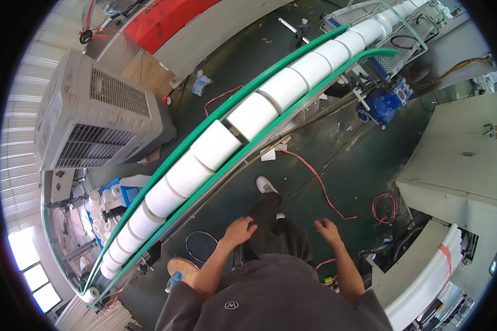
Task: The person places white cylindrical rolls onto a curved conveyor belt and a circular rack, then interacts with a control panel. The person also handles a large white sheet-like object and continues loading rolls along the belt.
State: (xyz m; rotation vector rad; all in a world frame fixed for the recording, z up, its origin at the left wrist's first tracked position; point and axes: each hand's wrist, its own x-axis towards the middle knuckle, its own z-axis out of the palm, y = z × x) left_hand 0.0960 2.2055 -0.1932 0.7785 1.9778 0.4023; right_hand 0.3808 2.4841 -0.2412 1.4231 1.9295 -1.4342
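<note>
A long row of white paper rolls [217, 144] lies on its side along a conveyor between two green guide rails [189, 128], running from the lower left to the upper right. A small gap shows between two rolls near the middle. My left hand [239, 230] hangs on the near side of the conveyor, apart from the rolls. Its fingers are loosely bent, with nothing in them. My right hand [328, 229] hangs at my right side over the floor, its fingers slightly curled and nothing seen in them. Neither hand touches anything.
Beyond the conveyor stand a grey air cooler [102, 118] and a blue crate [128, 194] of rolls. A blue motor [385, 103] sits under the line at right. Red hose [321, 185] crosses the floor. A round stool [183, 270] is at left, pale cabinets [461, 146] at right.
</note>
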